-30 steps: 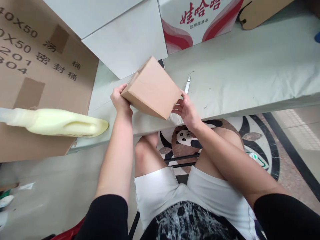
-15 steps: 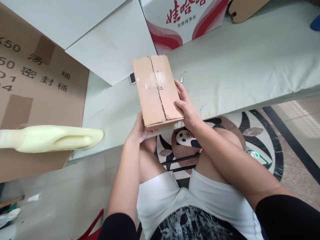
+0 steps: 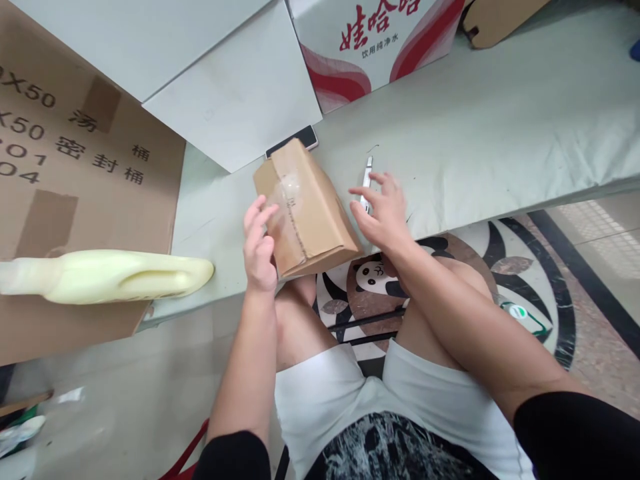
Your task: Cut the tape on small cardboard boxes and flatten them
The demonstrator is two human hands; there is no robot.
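Note:
A small brown cardboard box (image 3: 320, 207) stands at the table's near edge, its taped seam facing up and to the left. At its left side is my left hand (image 3: 260, 250), fingers apart, the fingertips over the taped face; whether they touch it I cannot tell. My right hand (image 3: 385, 210) is to the right of the box, open, with fingers spread above a silver utility knife (image 3: 369, 175) that lies on the table. Part of the knife is hidden behind the fingers. Behind the box lies a dark phone-like device (image 3: 306, 139), partly covered by it.
The table wears a pale green cloth (image 3: 480, 133). White boxes (image 3: 240, 100) and a red-and-white water carton (image 3: 380, 47) stand at the back. At left are a large printed carton (image 3: 100, 200) and a pale yellow bottle (image 3: 135, 277) in front of it. Patterned floor (image 3: 520, 267) shows below.
The box has been lowered onto the table and turned, and my right hand has let go of it. That hand has moved right to the knife. My left hand has shifted up the box's left side.

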